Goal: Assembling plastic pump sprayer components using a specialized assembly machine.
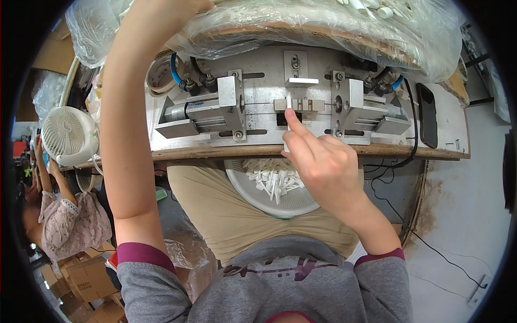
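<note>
My left arm stretches far forward, and my left hand (161, 12) is over the plastic-lined bin at the top edge; its fingers are mostly cut off from view. My right hand (327, 161) is at the bench's front edge, index finger extended and the other fingers curled. That fingertip touches the lower end of a white plastic stick (288, 100) standing across the small metal holding block (311, 105). Below the index finger, a sliver of a small white plastic part (286, 145) shows at my curled fingers, mostly hidden by them.
Pneumatic cylinders (207, 110) (371, 107) flank the block. A phone (427, 116) lies at the right, a tape roll (161, 75) behind the left cylinder. A basket (237, 185) of white parts rests at my lap. Left are a fan (70, 134) and another person (72, 220).
</note>
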The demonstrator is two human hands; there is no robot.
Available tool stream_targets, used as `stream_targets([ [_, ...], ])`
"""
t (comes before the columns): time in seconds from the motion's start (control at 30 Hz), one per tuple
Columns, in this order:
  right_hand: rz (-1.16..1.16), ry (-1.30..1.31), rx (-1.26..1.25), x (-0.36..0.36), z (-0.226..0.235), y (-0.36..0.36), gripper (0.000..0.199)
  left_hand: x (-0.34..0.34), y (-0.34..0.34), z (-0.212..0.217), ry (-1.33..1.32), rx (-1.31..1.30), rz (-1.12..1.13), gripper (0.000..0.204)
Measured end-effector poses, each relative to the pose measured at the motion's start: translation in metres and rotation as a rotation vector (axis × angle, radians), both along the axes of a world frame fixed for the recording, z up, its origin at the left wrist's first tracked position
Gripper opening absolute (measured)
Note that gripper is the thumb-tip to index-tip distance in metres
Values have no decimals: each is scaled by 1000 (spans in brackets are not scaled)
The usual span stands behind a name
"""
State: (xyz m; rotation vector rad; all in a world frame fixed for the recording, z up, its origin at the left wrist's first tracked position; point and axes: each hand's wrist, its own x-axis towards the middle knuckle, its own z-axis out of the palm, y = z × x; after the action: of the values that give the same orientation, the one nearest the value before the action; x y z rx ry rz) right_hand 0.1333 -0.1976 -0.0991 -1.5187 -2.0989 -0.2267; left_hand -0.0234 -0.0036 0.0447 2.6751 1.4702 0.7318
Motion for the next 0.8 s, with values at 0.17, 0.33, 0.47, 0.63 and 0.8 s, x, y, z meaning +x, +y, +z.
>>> stream_targets([
  [0.17,-46,-62,-68,3,4,11,26,12,0,-15,119,97,-71,29],
  [0.33,-35,-126,-75,-3,12,13,26,4,8,4,16,-128,46,25],
  [0.47,26,-41,-112,7,23,16,28,6,7,10,-43,-245,8,24],
  [0.63,46,286,190,32,66,71,26,-11,12,-12,-98,78,-191,22],
  [0.8,-112,86,400,67,100,161,27,0,-9,-13,-470,144,-216,20],
])
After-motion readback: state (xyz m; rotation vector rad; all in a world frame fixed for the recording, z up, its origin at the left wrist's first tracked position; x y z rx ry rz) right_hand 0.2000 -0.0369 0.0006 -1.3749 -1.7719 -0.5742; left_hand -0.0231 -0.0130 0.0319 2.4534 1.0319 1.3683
